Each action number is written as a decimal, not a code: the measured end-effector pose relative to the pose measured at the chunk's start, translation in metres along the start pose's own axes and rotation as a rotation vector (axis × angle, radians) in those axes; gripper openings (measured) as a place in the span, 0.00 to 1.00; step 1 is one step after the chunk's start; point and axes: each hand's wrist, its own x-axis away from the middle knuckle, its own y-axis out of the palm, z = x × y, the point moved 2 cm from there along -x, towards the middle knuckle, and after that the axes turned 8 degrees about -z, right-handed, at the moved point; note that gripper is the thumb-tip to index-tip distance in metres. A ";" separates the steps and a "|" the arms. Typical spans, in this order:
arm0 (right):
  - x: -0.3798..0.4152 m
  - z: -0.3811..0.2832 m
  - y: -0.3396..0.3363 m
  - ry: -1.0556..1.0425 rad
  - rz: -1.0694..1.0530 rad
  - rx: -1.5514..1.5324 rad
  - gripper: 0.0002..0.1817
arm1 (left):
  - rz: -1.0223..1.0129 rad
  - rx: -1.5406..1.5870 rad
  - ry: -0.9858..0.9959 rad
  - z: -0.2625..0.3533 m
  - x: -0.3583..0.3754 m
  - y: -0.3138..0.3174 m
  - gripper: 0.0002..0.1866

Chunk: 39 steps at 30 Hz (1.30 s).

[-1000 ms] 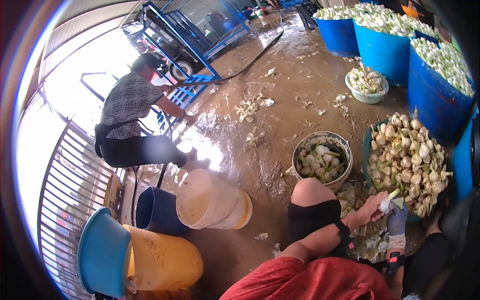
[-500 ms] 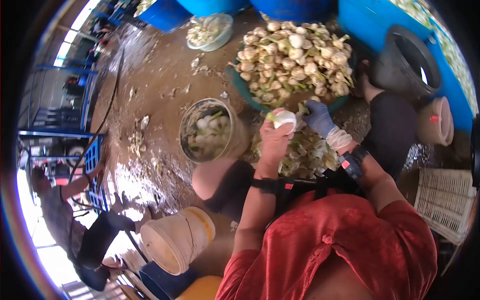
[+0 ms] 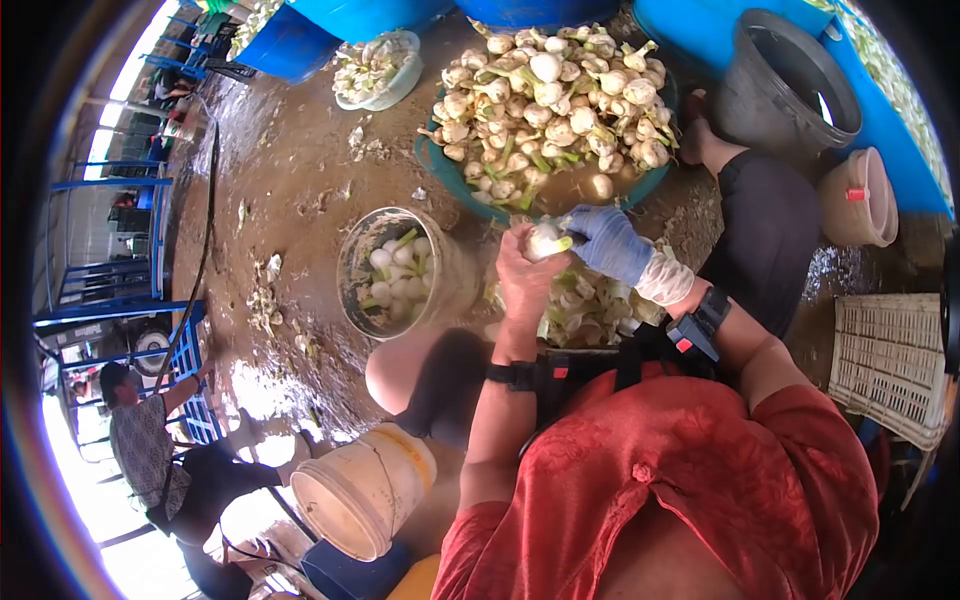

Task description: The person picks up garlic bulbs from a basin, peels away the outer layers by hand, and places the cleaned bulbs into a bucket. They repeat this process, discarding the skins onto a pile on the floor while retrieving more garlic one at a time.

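Observation:
My left hand (image 3: 530, 272), bare, is closed round a white garlic bulb (image 3: 543, 241) whose short green stem points right. At the bulb's right side, my gloved right hand (image 3: 610, 243) has its fingers curled; something small and dark shows at its fingertips, but I cannot make out what. Beyond my hands a green tub (image 3: 432, 165) bears a heap of unpeeled garlic bulbs (image 3: 560, 115). Below them lies a pile of peeled garlic skins (image 3: 585, 312). To the left, a bucket (image 3: 350, 265) holds peeled white garlic bulbs (image 3: 402, 272).
A bowl of garlic (image 3: 385, 75) stands at the back left. At right are a black tub (image 3: 770, 100), a beige bucket (image 3: 850, 205) and a white plastic basket (image 3: 885, 355). A capped bucket (image 3: 365, 490) is at lower left. Another person (image 3: 150, 440) is at far left.
The garlic bulb has turned in my left hand, its stem swinging from left to right. My right hand has come against the bulb. The whole view has shifted slightly.

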 end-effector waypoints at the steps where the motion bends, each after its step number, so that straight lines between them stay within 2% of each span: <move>1: 0.001 0.000 -0.001 0.052 -0.072 0.093 0.07 | -0.003 -0.096 0.017 -0.001 0.001 0.001 0.27; 5: -0.001 0.008 -0.002 0.153 -0.149 0.121 0.05 | -0.055 0.091 -0.092 0.000 0.003 0.002 0.26; 7: -0.001 0.020 0.004 0.150 -0.036 -0.050 0.05 | -0.138 0.453 -0.220 0.001 0.002 0.001 0.30; 10: -0.001 0.031 0.003 0.220 0.029 -0.219 0.06 | -0.148 0.594 -0.236 0.007 0.002 -0.002 0.27; 11: 0.001 0.031 0.005 0.221 0.030 -0.222 0.06 | -0.147 0.592 -0.238 0.008 0.003 -0.002 0.27; 13: 0.002 0.020 0.002 0.130 0.114 -0.493 0.07 | -0.064 0.588 -0.202 0.010 0.002 -0.002 0.25; 14: 0.003 0.015 0.000 0.131 0.115 -0.494 0.07 | -0.064 0.587 -0.202 0.010 0.002 -0.001 0.25; 16: 0.003 0.008 -0.001 0.129 -0.029 -0.290 0.08 | -0.035 0.291 -0.131 0.006 0.001 0.001 0.26; 17: 0.004 0.008 0.002 0.130 -0.029 -0.290 0.08 | -0.036 0.292 -0.132 0.003 0.002 0.002 0.26; 19: 0.006 0.013 0.010 0.201 -0.043 -0.032 0.08 | 0.039 -0.100 -0.052 -0.003 0.003 0.002 0.26; 20: 0.007 0.015 0.012 0.204 -0.035 0.041 0.08 | 0.040 -0.099 -0.052 -0.009 0.003 0.001 0.26; 22: 0.007 0.013 0.010 0.238 -0.043 -0.009 0.08 | 0.031 -0.154 -0.017 -0.012 0.002 0.001 0.24; 23: 0.007 0.013 0.009 0.274 -0.051 -0.059 0.07 | 0.031 -0.154 -0.014 -0.014 0.003 0.000 0.24; 25: 0.005 0.014 0.008 0.268 -0.036 -0.111 0.07 | 0.000 0.129 -0.160 -0.005 0.007 0.003 0.21; 29: 0.002 0.024 0.008 0.248 0.035 -0.234 0.06 | -0.041 0.351 -0.231 -0.002 0.006 0.002 0.20; 31: 0.001 0.030 0.007 0.235 0.063 -0.233 0.05 | -0.217 0.560 -0.254 -0.006 0.005 0.001 0.20; 37: -0.002 0.055 0.002 0.271 0.187 -0.314 0.03 | -0.279 0.624 -0.297 0.001 0.007 0.008 0.24; 39: 0.000 0.061 -0.001 0.300 0.202 -0.345 0.03 | -0.270 0.533 -0.246 -0.003 0.005 0.008 0.26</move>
